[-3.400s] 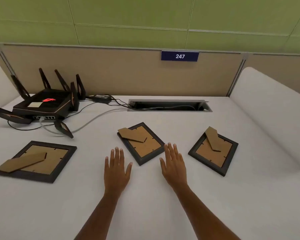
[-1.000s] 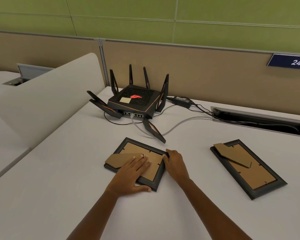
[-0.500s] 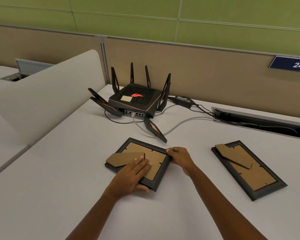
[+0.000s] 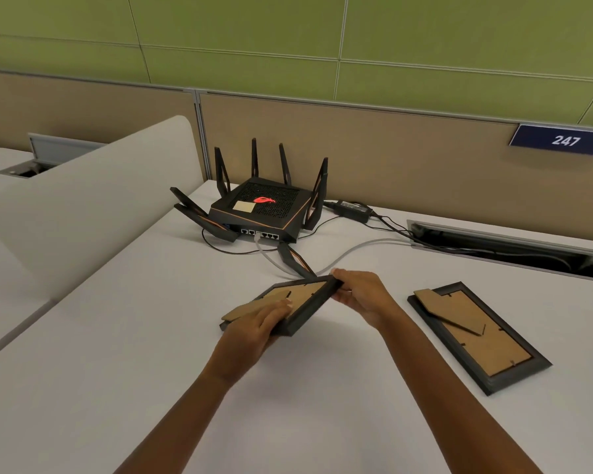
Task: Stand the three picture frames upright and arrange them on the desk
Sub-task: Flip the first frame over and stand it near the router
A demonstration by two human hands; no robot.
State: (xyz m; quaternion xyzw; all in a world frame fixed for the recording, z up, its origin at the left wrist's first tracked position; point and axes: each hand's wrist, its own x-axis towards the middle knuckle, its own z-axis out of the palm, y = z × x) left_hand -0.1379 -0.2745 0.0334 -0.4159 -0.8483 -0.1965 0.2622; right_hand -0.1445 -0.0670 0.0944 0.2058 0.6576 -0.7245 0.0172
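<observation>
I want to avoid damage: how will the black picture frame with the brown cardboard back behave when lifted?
The black picture frame probably stays stiff: tilted between both hands, it shows no bend. Its brown cardboard stand sticks out loosely and may swing or crease.

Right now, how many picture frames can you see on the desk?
2. One picture frame is tilted up, held by the left hand and right hand. The other frame lies face down to the right. A third may be out of view.
</observation>
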